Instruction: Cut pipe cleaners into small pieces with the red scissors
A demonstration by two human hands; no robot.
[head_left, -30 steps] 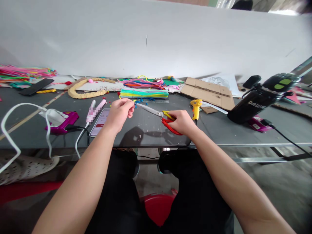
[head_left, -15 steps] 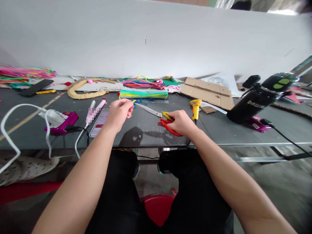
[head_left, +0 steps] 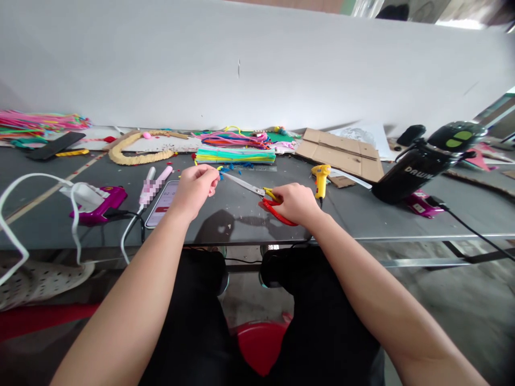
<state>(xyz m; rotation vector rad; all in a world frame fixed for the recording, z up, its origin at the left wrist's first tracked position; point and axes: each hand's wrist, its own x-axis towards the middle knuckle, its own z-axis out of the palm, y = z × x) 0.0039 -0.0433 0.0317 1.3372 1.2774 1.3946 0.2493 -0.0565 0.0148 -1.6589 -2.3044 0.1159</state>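
- Scissors (head_left: 245, 184) with red and yellow handles lie across the centre of the frame, blades pointing left.
- Right hand (head_left: 293, 203), right of centre: its fingers are wrapped around those handles.
- Left hand (head_left: 198, 185), left of centre: its fingers are pinched narrow on a yellow strip (head_left: 219, 168), a short bit of which shows at the fingertips, beside the blade tips. Whether the blades grip it, I cannot tell.
- Bundle of turquoise and yellow stems (head_left: 235, 156) lies just beyond the hands, at upper centre, on the grey table (head_left: 354, 214).
- Phone (head_left: 161, 208) lies left of centre, partly behind the left forearm.
- Yellow glue gun (head_left: 321, 179) is near the right hand, at centre right.
- Cardboard (head_left: 341, 153) lies at upper right, with a black bottle (head_left: 420, 166) tilted beside it.
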